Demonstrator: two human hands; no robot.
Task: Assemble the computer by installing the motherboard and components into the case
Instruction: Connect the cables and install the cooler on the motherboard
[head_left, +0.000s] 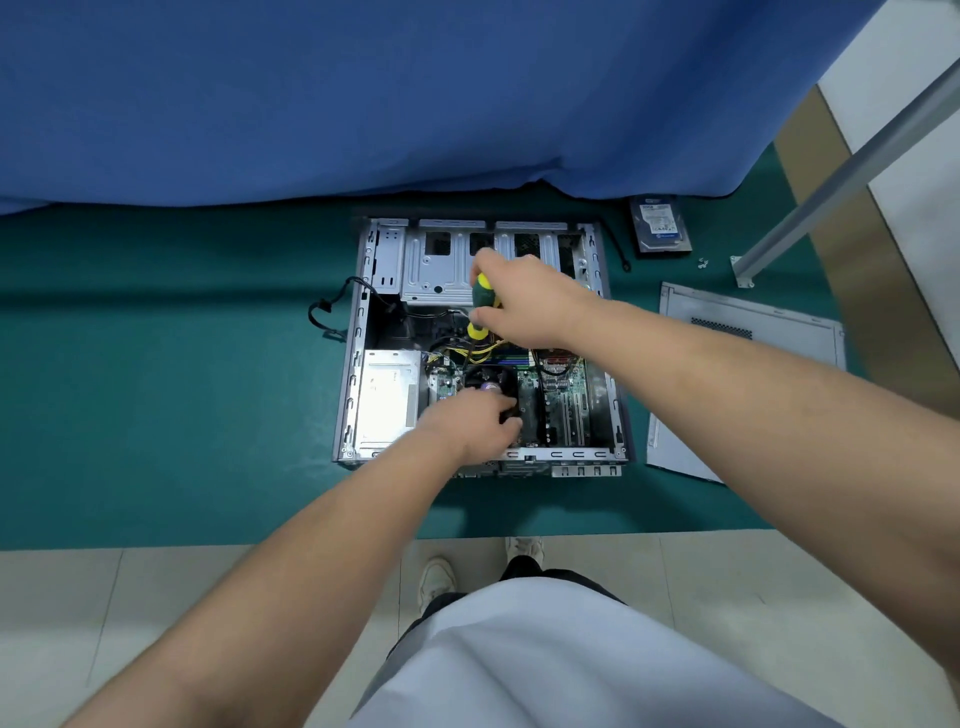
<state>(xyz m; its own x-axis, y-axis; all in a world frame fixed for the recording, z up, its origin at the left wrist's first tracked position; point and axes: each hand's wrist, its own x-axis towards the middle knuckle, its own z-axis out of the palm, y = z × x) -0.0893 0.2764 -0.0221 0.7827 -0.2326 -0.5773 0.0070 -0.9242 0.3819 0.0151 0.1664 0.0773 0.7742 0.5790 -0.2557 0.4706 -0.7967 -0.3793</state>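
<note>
While the open case (483, 343) lay flat on the green table (182, 389), the right hand (524, 304) gripped the screwdriver (482, 306), fingers curled round its handle, the tool's long axis pointing down toward the motherboard (563, 400) beneath it. Nearer the person, the left hand (472, 423) curled over the cooler fan (491, 384), probably steadying it for fastening.

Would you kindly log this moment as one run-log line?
right hand: grips screwdriver upright | left hand: on CPU fan | case: open | hard drive: outside case
</note>
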